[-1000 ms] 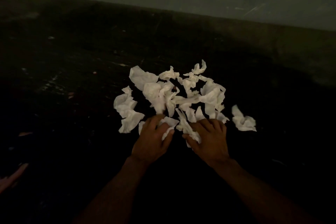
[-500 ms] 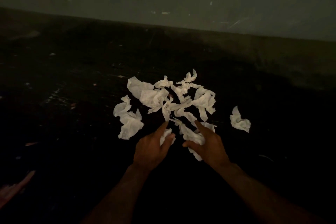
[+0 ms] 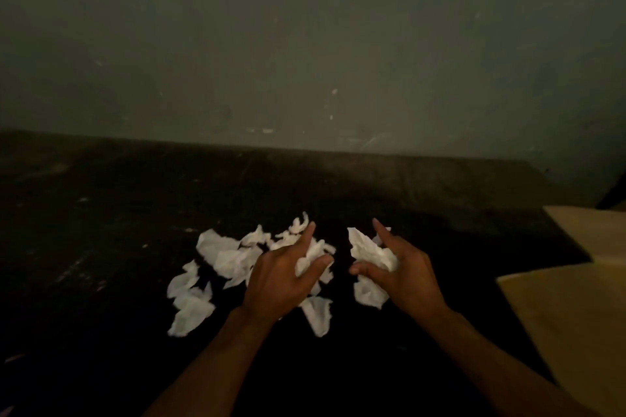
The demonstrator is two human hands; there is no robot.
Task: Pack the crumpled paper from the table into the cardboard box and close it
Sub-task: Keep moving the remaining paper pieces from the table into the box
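Wall (image 3: 305, 44): grey-green, scuffed, rising behind the far edge of the worktop.
Worktop (image 3: 101, 213): dark, scratched, dimly lit; carries the paper and, at its right side, the box.
Cardboard box (image 3: 576, 308): tan, at the right edge of view, only partly in frame; flaps or panels show, but whether it stands open cannot be told.
Crumpled paper (image 3: 223, 254): white scraps, loosely heaped on the worktop left of centre, mostly beside and beneath the left hand.
Left hand (image 3: 281, 281): raised above the heap, fingers curled round a wad of paper, forefinger pointing up.
Right hand (image 3: 403, 274): apart from the left, nearer the box, thumb and fingers clutching a larger wad, forefinger extended.
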